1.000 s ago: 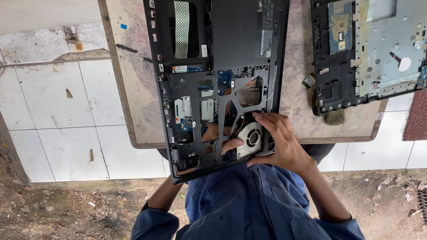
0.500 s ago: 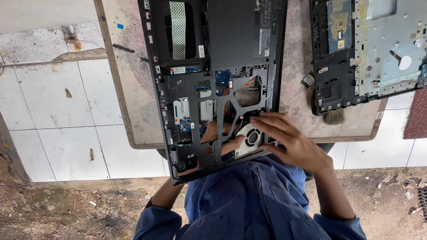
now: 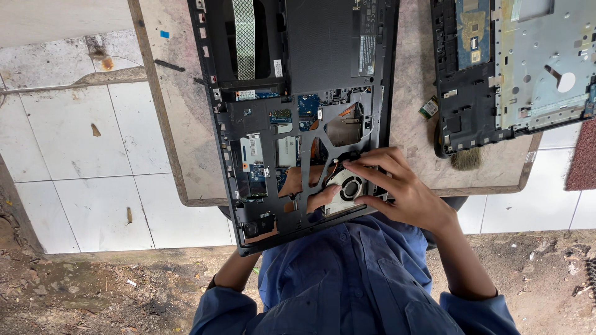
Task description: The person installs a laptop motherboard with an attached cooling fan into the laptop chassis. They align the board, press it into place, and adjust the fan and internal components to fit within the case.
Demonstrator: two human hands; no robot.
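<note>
Looking down at an opened laptop base lying on a worn tabletop, its near edge overhanging. Right hand rests spread fingers on the round cooling fan. Left hand reaches up from beneath, fingers curled at the fan's edge; grip unclear. Second dismantled laptop lies right

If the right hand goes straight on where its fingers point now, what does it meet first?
Probably the round cooling fan in the opened laptop base. The right hand points leftward in the view and its fingertips look to be already at the fan's edge, though depth is unclear.
</note>
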